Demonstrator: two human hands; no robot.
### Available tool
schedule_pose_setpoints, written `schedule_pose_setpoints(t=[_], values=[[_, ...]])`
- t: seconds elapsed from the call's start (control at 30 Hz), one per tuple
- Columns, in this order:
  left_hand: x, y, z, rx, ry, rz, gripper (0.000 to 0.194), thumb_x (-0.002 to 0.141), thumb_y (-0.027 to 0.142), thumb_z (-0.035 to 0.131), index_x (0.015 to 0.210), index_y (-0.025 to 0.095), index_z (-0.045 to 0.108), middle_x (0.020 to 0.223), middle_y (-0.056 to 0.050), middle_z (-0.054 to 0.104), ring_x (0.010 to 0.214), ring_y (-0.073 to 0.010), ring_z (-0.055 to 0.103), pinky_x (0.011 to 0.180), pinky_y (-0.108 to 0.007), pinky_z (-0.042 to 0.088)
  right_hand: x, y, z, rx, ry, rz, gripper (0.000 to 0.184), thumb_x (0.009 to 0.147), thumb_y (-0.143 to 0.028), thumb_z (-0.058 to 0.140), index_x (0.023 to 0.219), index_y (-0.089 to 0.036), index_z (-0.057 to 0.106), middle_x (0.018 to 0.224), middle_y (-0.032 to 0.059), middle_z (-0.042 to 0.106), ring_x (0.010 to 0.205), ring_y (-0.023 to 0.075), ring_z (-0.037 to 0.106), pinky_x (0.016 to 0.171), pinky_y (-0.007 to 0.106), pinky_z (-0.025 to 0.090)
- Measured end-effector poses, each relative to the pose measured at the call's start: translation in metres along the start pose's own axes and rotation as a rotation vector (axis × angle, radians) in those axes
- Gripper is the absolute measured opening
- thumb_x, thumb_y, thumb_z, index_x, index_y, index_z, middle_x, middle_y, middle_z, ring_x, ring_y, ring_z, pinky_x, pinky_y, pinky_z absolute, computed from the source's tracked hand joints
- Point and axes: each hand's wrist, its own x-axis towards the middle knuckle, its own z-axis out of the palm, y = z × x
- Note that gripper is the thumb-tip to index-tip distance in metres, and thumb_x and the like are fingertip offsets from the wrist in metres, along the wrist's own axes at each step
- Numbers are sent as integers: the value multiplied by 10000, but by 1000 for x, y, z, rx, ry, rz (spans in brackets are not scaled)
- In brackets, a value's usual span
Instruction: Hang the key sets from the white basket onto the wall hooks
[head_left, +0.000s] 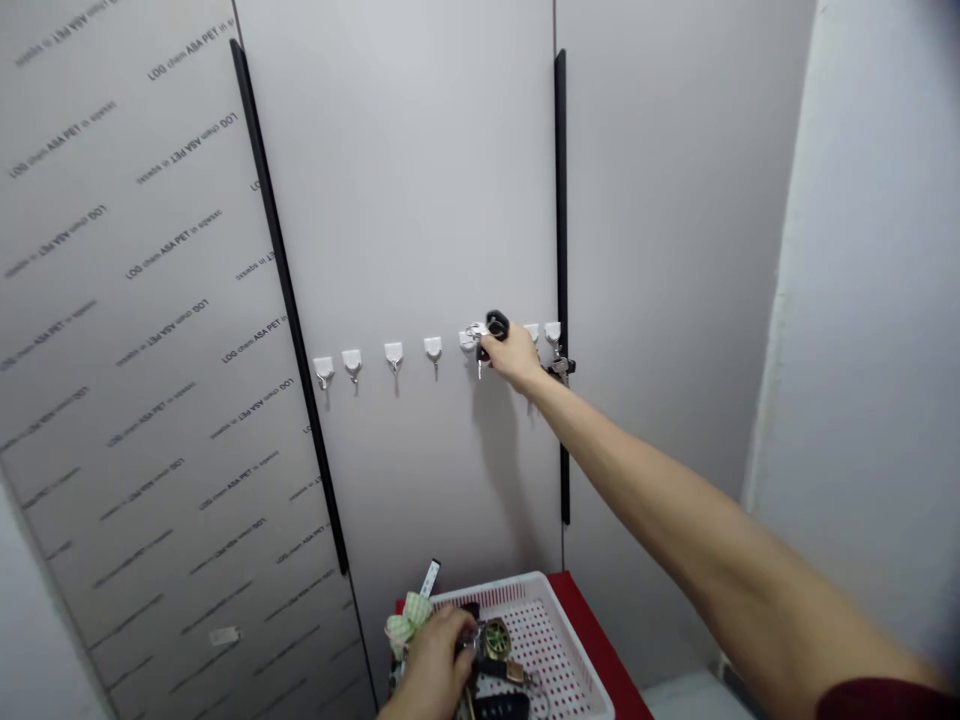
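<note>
My right hand (513,355) reaches out to a row of white hooks (392,353) stuck on a grey cabinet door. Its fingers are closed on a black key fob with keys (490,332), held against the hook near the right end of the row. A small key hangs just below the fingers. My left hand (427,668) is down in a white basket (551,640) at the bottom edge, fingers curled over a pile of keys and fobs (495,645). What exactly the left fingers grip is hidden.
Several hooks to the left hang bare. Keys hang by the black door handle (560,290) at the right end. A second long black handle (289,300) runs down the left door. The basket rests on a red surface (607,660). A white wall (870,300) stands close on the right.
</note>
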Motion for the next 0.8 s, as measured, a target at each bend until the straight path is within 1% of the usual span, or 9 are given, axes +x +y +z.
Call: schedule_pose_setpoints(t=[0.07,0.13,0.23,0.3,0.4,0.53,0.63,0.73,0.8], values=[[-1,-5,0,44,18,68,254,587,133,389,800,189,515,896,-36,518,868,-140,436,773,-244,323,9,-9,-4,-13,-51,-47,146,604,-219,400,700,-155,490,632,3,544,568,95,513,527,195,390],[0,-11,-6,84,146,70,287,625,164,368,883,192,491,990,-50,481,947,-150,391,831,-270,281,9,-9,-6,-41,-89,-55,145,601,-206,400,708,-163,487,600,-9,535,524,85,506,502,188,385],[4,-24,-16,191,314,-147,382,642,190,345,1015,143,412,1088,-83,410,1025,-174,325,869,-311,232,5,-1,-10,-153,-227,-2,91,571,-177,421,627,-157,489,489,-18,495,448,89,484,451,190,372],[4,-28,-17,231,242,-243,419,622,174,352,1036,127,397,1082,-82,417,1010,-169,348,847,-290,259,7,1,-14,-193,-277,22,77,567,-171,419,594,-150,487,445,-18,470,411,92,471,427,196,365],[2,-22,-10,239,107,-168,387,606,153,350,979,169,454,1008,-46,477,948,-135,408,811,-235,290,22,-12,-17,-166,-159,-41,112,582,-168,404,637,-144,499,473,-11,478,429,89,474,451,200,372],[1,-13,-1,223,88,-121,374,600,178,363,959,188,470,1002,-39,486,953,-137,407,823,-239,287,29,-30,-13,-66,-99,-200,138,586,-168,404,678,-136,503,553,-5,503,466,69,470,475,183,373],[1,-21,0,209,107,-140,384,622,243,355,985,156,442,1024,-59,470,963,-143,403,828,-248,295,-9,-12,-10,-6,-409,-203,135,594,-171,387,659,-131,499,524,-16,498,416,53,449,413,155,349],[-1,-32,0,224,127,-75,404,641,328,330,984,136,426,990,-73,484,918,-154,432,811,-265,318,-86,31,-8,-48,-840,-159,116,579,-170,415,647,-147,506,477,-38,497,392,53,446,377,140,322],[-1,-35,0,265,124,-40,421,629,363,332,962,127,433,947,-85,501,881,-176,451,785,-289,340,-145,62,-7,-167,-994,-121,86,568,-201,442,596,-160,512,446,-42,500,409,68,453,372,145,313]])
